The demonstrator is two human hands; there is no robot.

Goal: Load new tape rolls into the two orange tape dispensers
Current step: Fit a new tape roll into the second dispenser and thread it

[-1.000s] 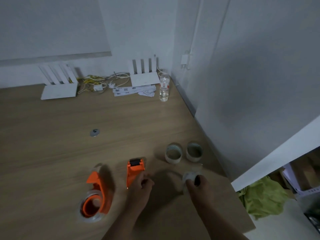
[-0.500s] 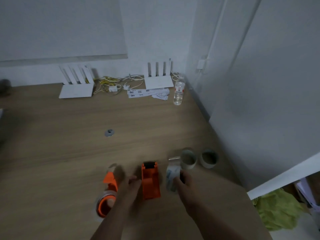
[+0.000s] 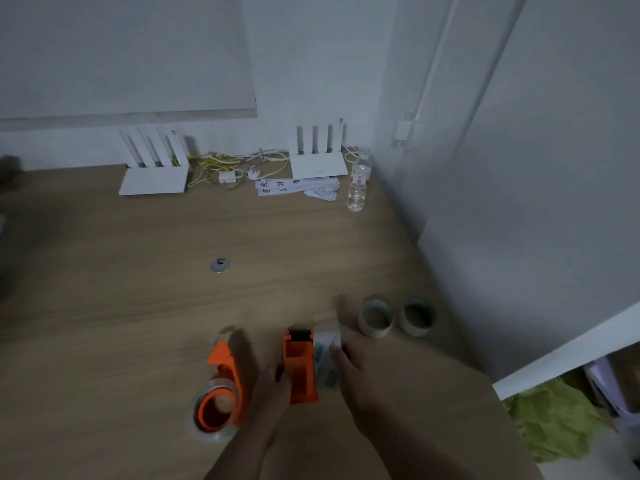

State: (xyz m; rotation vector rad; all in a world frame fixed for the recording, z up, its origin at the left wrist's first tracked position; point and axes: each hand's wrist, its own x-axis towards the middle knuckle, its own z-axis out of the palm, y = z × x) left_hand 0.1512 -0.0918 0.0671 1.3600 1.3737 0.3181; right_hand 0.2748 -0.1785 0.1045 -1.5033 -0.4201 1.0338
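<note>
Left hand point(image 3: 268, 389) grips the upright dispenser point(image 3: 300, 367) at its near end, at 6 o'clock on the table point(image 3: 104, 306). Right hand point(image 3: 360, 375) presses a clear roll point(image 3: 327, 355) against its right side. A loaded dispenser point(image 3: 221, 386) lies at 7 o'clock; two empty cores point(image 3: 375, 315) stand at 4 o'clock.

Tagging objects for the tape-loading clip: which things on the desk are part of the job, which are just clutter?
Job:
- upright orange dispenser, left hand on it
- clear tape roll in right hand
- second orange dispenser lying on its side, roll on it
- two empty cores

Clutter:
- two routers
- cables
- paper strips
- water bottle
</note>
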